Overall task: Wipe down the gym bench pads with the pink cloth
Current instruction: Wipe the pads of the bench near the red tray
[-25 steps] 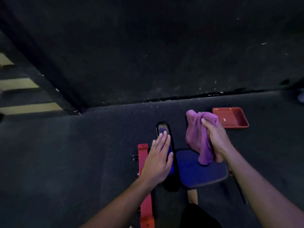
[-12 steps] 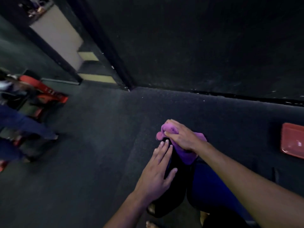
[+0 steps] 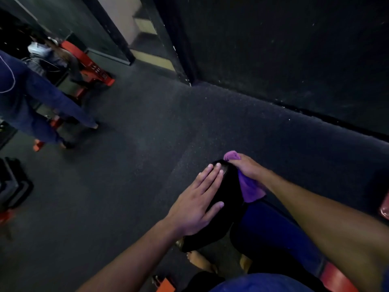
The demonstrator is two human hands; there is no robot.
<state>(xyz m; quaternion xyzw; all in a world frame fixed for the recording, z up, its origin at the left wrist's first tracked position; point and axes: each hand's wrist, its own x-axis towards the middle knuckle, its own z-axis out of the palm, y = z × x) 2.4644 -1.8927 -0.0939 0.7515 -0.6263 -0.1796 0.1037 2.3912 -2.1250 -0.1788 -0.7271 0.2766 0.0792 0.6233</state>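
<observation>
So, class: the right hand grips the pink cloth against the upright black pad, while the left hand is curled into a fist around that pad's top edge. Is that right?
Not quite. The head view shows the left hand lying flat on the upright black pad, fingers straight, not curled into a fist. The rest holds: the right hand grips the pink cloth against that pad.

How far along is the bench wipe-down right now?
Wiping is in hand: the right hand grips the cloth against the top of the upright black pad, while the left hand lies flat on that pad, steadying it. The blue seat pad has no cloth on it. In this dim light no wiped area shows, so nothing reads as finished.
</observation>
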